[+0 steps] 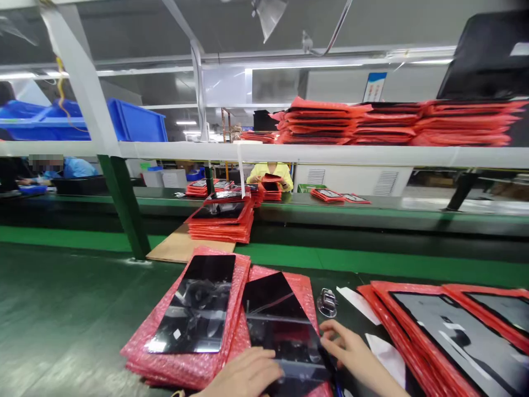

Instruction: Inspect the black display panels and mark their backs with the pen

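A black glossy tablet-like screen panel [285, 325] lies on red bubble-wrap sleeves [258, 273] in front of me. My left hand [250, 370] rests on its lower left part with the fingers stretched out flat. At the panel's right edge is my right hand [345, 347], its fingers bent and drawn together. A thin dark strip with some blue runs down beside those fingertips; what they pinch is hidden. To the left, a second black screen panel [198, 309] tops another pile of red bubble-wrap sleeves [140, 355].
Right of me lie grey-backed panels [450, 331] on red sleeves, white paper pieces [386, 355] and a clear round-based metal item [328, 302]. Ahead, a red stack [221, 229] stands on a brown board [171, 245] beside a green post [128, 209]. A person in yellow [285, 171] works beyond.
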The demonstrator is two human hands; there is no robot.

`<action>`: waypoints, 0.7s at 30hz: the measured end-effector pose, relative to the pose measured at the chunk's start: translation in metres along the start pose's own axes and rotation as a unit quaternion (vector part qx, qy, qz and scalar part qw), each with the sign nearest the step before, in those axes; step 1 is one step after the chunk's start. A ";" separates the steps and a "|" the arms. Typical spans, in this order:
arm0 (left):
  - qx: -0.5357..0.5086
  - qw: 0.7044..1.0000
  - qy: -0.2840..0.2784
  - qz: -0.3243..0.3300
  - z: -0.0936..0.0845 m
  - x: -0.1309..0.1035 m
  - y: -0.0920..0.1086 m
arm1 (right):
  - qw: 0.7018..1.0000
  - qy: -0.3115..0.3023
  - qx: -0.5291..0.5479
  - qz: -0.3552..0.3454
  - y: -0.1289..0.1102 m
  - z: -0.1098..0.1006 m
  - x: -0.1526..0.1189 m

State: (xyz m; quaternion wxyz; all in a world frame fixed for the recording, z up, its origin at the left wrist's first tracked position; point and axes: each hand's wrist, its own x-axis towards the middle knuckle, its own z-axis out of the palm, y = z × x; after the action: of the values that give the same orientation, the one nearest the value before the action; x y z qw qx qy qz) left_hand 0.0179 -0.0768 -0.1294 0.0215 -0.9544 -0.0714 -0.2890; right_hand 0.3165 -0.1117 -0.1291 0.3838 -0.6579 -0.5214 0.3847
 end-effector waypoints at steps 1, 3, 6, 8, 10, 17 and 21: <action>0.013 1.000 -0.010 0.016 0.006 0.001 -0.010 | 1.000 -0.022 -0.008 0.012 0.005 0.004 0.006; 0.034 0.998 -0.040 0.036 0.011 0.001 -0.022 | 0.998 -0.051 -0.013 0.026 0.009 0.007 0.011; 0.032 0.994 -0.088 0.054 -0.001 0.001 -0.025 | 0.996 -0.070 0.006 0.051 0.003 0.007 0.010; 0.022 0.994 -0.096 0.055 -0.013 0.002 -0.022 | 0.993 -0.089 0.049 0.066 -0.006 0.005 0.007; 0.012 0.995 -0.092 0.047 -0.020 0.005 -0.017 | 0.984 -0.124 0.102 0.072 -0.016 0.004 0.005; 0.017 0.990 0.000 0.142 0.004 0.003 -0.013 | 0.987 -0.097 0.109 0.067 -0.036 -0.003 0.004; -0.050 0.989 0.012 0.135 0.009 0.004 -0.015 | 0.980 -0.025 0.190 0.054 -0.035 -0.004 -0.009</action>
State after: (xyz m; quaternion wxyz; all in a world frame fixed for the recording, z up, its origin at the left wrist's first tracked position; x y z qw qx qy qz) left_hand 0.0240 -0.0608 -0.1346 0.0130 -0.9517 0.0730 -0.2979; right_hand 0.3053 -0.1157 -0.0951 0.4676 -0.5900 -0.4120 0.5133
